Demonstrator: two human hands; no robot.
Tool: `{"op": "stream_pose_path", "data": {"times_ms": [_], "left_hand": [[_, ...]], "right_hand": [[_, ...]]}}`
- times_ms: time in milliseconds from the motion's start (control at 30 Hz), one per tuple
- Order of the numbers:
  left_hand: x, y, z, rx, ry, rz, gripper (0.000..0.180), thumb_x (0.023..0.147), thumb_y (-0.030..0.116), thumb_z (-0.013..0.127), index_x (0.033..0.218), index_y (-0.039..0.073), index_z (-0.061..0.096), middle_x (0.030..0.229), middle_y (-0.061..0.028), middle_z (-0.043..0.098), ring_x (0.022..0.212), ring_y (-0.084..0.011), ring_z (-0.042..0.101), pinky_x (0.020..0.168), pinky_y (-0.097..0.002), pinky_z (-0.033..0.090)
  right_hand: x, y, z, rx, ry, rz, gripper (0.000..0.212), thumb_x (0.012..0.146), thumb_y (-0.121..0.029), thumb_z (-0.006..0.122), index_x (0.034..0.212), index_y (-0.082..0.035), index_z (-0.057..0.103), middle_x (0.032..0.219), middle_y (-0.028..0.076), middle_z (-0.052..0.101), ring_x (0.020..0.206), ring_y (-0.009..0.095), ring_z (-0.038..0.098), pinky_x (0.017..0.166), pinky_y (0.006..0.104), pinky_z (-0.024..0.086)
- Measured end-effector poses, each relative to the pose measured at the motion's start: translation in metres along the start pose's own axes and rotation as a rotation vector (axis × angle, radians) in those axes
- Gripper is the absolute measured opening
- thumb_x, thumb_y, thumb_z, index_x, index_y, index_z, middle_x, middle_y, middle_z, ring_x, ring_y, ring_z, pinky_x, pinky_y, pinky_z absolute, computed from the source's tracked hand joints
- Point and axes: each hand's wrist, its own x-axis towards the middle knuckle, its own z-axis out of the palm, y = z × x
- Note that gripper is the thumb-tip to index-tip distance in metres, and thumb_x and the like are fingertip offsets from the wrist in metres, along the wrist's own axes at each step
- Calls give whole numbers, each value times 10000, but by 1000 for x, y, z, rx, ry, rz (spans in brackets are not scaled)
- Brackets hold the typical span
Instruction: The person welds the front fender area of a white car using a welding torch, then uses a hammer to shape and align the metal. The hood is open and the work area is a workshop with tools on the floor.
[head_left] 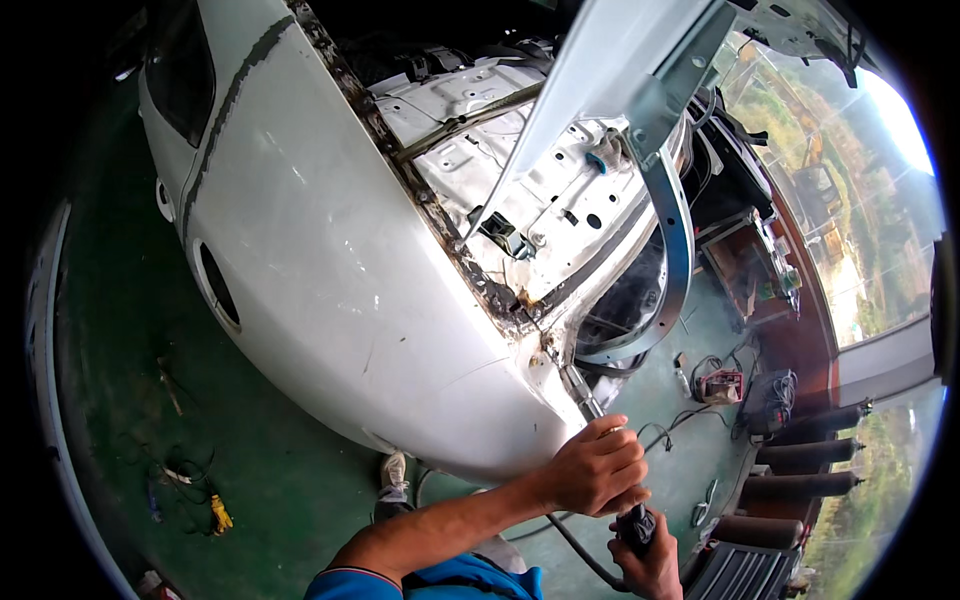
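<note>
A slim power tool with a narrow metal front end point(584, 396) and a black rear grip point(636, 526) spans both my hands. My left hand point(597, 470) is closed round its middle. Lower down, my right hand point(650, 562) is wrapped about the black grip. The tool's tip meets the corner of a white car body point(370, 270), beside a bare, rusty seam point(425, 205). What exactly the tip touches is too small to tell. The tool's exact kind is partly hidden by my fingers. A black hose point(580, 553) runs below my hands.
A grey metal panel point(590, 70) and curved strip point(680, 240) rise over the opened car floor point(510, 130). Gas cylinders point(805, 485), a red-framed box point(719, 386) and cables point(690, 415) stand at right. A yellow connector point(220, 514) lies on the green floor at left.
</note>
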Motion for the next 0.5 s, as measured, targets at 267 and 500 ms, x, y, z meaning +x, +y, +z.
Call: {"op": "stream_pose_path", "data": {"times_ms": [267, 500], "left_hand": [[0, -4, -5, -12, 44, -25, 243, 939, 311, 606, 920, 70, 587, 947, -89, 596, 966, -271, 598, 1040, -480, 394], [1, -5, -3, -39, 57, -48, 221, 908, 263, 636, 859, 57, 572, 920, -106, 571, 962, -278, 584, 1048, -492, 393]], "right_hand": [[6, -7, 8, -2, 31, -8, 370, 870, -64, 680, 1213, 11, 561, 985, 117, 714, 878, 178, 660, 826, 326, 526], [6, -10, 12, 56, 59, -5, 304, 873, -70, 667, 1158, 0, 586, 907, 71, 685, 718, 112, 589, 650, 271, 502]]}}
